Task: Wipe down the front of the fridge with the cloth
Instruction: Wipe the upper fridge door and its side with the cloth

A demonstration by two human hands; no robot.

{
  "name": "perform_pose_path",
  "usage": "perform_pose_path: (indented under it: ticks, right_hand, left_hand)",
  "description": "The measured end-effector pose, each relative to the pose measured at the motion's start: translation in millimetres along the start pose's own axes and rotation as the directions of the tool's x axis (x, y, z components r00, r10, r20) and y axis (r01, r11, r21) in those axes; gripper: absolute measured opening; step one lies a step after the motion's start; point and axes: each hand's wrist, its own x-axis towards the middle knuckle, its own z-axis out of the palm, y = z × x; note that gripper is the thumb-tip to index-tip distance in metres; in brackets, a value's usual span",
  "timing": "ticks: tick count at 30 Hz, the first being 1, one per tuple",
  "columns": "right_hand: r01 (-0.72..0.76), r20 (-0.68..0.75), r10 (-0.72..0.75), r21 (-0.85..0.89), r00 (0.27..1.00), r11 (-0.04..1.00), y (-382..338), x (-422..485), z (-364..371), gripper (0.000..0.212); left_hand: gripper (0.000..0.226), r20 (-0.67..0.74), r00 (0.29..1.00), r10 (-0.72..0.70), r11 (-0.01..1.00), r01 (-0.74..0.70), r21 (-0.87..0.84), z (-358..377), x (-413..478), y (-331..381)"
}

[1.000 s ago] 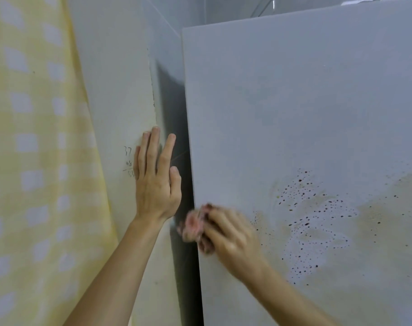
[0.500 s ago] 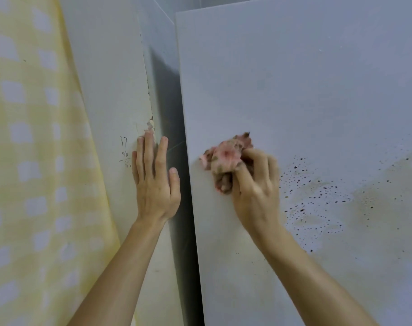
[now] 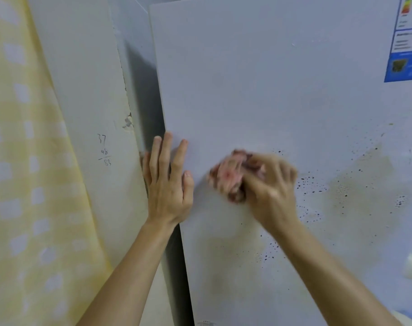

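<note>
- Our right hand (image 3: 270, 187) grips the bunched pink cloth (image 3: 229, 177) and presses it against the fridge door (image 3: 270, 90). Both are blurred, so we judge a stroke is under way.
- A second ago the cloth was low down at the door's left edge, and half a second ago it was higher but still near that edge. Now it sits further in, just left of the dark specks (image 3: 310, 184).
- Our left hand (image 3: 169, 187) has moved too. It lay flat on the wall (image 3: 82, 90); now it lies flat across the door's left edge, fingers straight and a little spread, holding nothing. Its fingertips rest on the door front, and we take it to be steadying the door.
- Our view has turned right, and a blue sticker (image 3: 406, 43) now shows at the top corner.
- For the task, the strip by the edge looks pale and free of specks. The specks and the brown smear (image 3: 360, 180) to their right remain, with a faint yellowish patch below the cloth.
- We judge the wiping has only reached the edge of the worst dirt, so most of the door is yet to do.
</note>
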Motion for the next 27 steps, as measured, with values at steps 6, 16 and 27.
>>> perform_pose_path:
  ticks: [6, 16, 27]
  right_hand:
    - [-0.194, -0.122, 0.19, -0.026, 0.974, 0.981, 13, 43, -2, 0.016]
    - [0.171, 0.213, -0.19, 0.102, 0.958, 0.98, 16, -80, -12, 0.024]
    - [-0.176, -0.049, 0.175, -0.013, 0.983, 0.984, 43, 18, -20, 0.028]
  left_hand:
    - [0.058, 0.007, 0.999, 0.034, 0.998, -0.034, -0.045, 5, 6, 21]
    - [0.058, 0.007, 0.999, 0.053, 0.995, -0.052, -0.088, 13, 4, 40]
    - [0.074, 0.038, 0.999, 0.002, 0.999, 0.0, -0.049, 20, 5, 64]
